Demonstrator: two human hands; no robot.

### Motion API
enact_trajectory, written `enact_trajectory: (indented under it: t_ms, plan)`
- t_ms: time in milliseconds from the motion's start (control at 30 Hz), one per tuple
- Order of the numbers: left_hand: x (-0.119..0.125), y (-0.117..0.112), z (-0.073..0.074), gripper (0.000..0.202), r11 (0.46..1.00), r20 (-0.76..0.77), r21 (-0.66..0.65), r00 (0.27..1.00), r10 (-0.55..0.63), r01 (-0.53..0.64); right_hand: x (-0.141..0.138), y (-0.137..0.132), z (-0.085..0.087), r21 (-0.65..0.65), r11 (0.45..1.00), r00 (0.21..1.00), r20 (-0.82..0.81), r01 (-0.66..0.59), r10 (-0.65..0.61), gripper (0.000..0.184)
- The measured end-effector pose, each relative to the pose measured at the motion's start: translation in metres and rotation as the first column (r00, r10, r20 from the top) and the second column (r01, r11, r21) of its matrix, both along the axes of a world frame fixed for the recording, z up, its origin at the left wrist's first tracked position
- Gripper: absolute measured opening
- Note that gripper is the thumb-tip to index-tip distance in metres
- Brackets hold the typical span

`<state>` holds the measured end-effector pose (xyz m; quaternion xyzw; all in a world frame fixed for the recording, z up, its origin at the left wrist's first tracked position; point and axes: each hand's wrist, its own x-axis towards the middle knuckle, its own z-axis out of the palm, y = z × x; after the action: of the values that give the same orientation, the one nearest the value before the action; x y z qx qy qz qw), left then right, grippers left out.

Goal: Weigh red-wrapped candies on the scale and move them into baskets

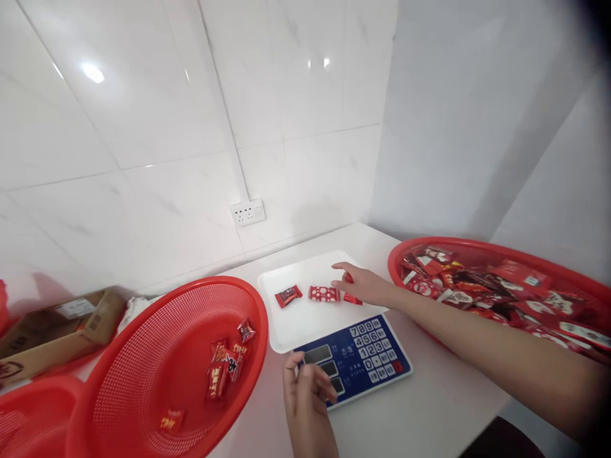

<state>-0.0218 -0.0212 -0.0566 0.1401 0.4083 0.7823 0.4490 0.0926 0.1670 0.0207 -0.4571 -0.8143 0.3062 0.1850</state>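
Observation:
A weighing scale with a blue keypad panel and a white tray sits on the white table. Three red wrapped candies lie on the tray: one dark red, one red with white dots, one under my right hand. That hand rests on the tray with its fingers curled over red candy. My left hand hovers at the scale's front left corner, fingers loosely curled by the displays, nothing seen in it.
A red basket full of red wrapped candies stands at the right. A red mesh basket with several candies is at the left, another red basket at the far left. A cardboard box and a wall socket lie behind.

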Motion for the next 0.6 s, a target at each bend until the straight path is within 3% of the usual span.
enact_trajectory:
  t_ms: [67, 133, 267, 400, 533, 600]
  plan:
    - [-0.015, -0.003, 0.012, 0.035, 0.998, 0.161, -0.035, 0.985, 0.063, -0.059, 0.004, 0.002, 0.0, -0.036, 0.999, 0.999, -0.031, -0.017, 0.016, 0.048]
    - [-0.031, -0.009, 0.018, 0.038, 0.992, 0.222, -0.045, 0.967, 0.123, -0.116, 0.007, 0.003, 0.0, -0.076, 0.996, 0.997, -0.06, -0.043, 0.039, 0.049]
    - [-0.065, -0.026, 0.013, 0.038, 0.979, 0.13, -0.022, 0.97, 0.204, -0.203, 0.01, 0.002, 0.0, -0.11, 0.99, 0.993, -0.089, -0.09, 0.08, 0.055]
    - [-0.09, -0.038, 0.006, 0.037, 0.963, 0.054, -0.012, 0.962, 0.269, -0.269, 0.01, 0.0, -0.004, 0.007, 0.996, 0.993, -0.074, -0.088, 0.088, 0.058]
    - [-0.078, -0.039, 0.007, 0.033, 0.978, 0.052, -0.065, 0.978, 0.202, -0.198, 0.02, 0.004, -0.008, 0.102, 0.993, 0.998, -0.039, -0.053, 0.057, 0.059]
    - [-0.057, -0.037, 0.006, 0.029, 0.993, -0.067, -0.039, 0.991, 0.113, -0.115, 0.035, 0.007, -0.005, 0.143, 0.99, 1.0, -0.013, -0.021, 0.023, 0.056]
